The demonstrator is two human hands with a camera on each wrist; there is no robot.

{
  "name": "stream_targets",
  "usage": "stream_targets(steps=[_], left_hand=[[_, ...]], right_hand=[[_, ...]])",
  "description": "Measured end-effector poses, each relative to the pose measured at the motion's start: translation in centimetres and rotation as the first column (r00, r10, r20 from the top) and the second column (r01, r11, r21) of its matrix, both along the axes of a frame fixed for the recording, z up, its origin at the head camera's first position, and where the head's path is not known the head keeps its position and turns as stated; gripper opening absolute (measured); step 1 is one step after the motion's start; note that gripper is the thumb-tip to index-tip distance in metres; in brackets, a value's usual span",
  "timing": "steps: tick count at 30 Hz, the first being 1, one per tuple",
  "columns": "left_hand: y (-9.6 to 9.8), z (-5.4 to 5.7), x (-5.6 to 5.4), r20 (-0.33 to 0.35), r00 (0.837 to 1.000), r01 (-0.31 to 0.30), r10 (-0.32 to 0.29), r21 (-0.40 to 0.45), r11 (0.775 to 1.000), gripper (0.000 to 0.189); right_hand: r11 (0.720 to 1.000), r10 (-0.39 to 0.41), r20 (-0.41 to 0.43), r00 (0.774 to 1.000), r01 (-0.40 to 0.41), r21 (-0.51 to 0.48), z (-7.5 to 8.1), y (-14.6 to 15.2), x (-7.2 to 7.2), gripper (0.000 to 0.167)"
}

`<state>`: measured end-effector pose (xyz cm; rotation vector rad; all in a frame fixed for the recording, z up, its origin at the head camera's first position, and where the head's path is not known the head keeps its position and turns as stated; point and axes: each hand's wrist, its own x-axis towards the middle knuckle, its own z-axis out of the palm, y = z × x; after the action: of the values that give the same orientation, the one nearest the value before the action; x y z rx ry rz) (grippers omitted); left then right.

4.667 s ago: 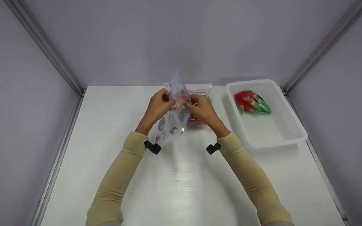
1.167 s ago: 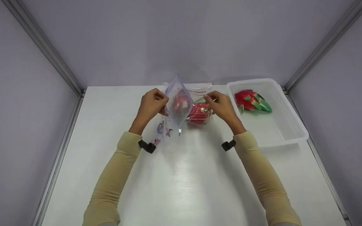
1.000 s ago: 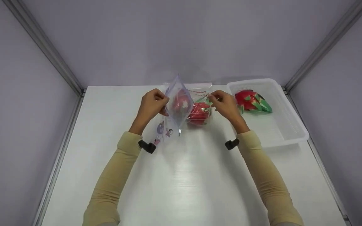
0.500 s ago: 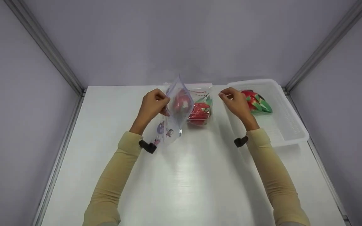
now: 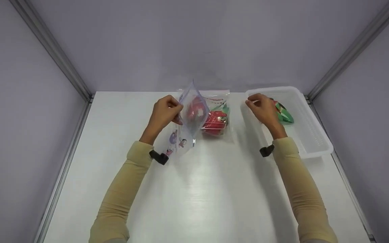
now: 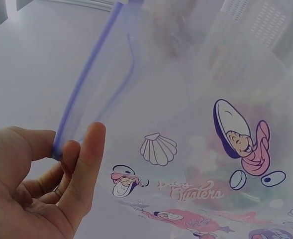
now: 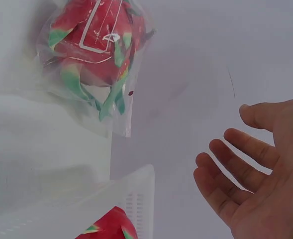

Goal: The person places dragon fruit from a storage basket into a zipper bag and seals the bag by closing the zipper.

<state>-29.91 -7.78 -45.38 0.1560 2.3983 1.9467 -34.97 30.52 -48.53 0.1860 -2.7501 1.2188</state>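
Observation:
My left hand (image 5: pixel 164 111) pinches one edge of a clear zip bag (image 6: pixel 206 149) with a purple zipper and cartoon oyster prints. The bag's mouth gapes, and red shows through its film in the head view. Just right of it lies a second clear bag (image 5: pixel 222 96) holding a red and green dragon fruit (image 5: pixel 215 118). My right hand (image 5: pixel 263 109) holds nothing; it hovers over the left rim of a white basket (image 5: pixel 302 141), its fingers loosely bent in the right wrist view. Inside the basket a dragon fruit (image 5: pixel 285 115) is partly hidden behind that hand.
The basket stands at the right of the white table (image 5: pixel 194 202). Grey-white panels (image 5: pixel 194 40) rise at the back and both sides, with metal rails (image 5: pixel 51 47) along the corners.
Both hands worked at the zip bag earlier, and its mouth has since widened. My right hand has let go and moved right to the basket's rim; the left keeps its grip.

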Motion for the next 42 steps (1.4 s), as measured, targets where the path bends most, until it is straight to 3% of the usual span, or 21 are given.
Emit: stream_targets(steps=[11,20,30,37,42], left_hand=[[-0.1,0.2,0.1,0.013,1.0,-0.005,0.005,-0.018,1.0,0.015],[-0.1,0.1,0.2,0.005,1.0,-0.001,0.002,-0.015,1.0,0.015],[0.0,-0.1,0.5,0.013,1.0,-0.009,0.009,-0.026,1.0,0.013],[0.0,0.0,0.7,0.014,1.0,-0.003,0.003,-0.02,1.0,0.013],[0.0,0.1,0.7,0.008,1.0,0.006,-0.006,-0.011,1.0,0.013]], right_hand=[[0.996,-0.067,0.011,0.998,0.066,0.06,-0.8,2.7,-1.2,0.036],[0.991,-0.019,0.021,1.0,0.016,0.134,-1.7,5.5,-2.0,0.044],[0.961,-0.012,0.041,0.999,0.0,0.277,-3.9,8.7,-2.5,0.048],[0.967,-0.071,0.157,0.985,0.029,0.254,-5.0,9.9,-2.3,0.061],[0.962,-0.065,0.224,0.972,0.001,0.272,-5.3,10.6,-2.0,0.071]])
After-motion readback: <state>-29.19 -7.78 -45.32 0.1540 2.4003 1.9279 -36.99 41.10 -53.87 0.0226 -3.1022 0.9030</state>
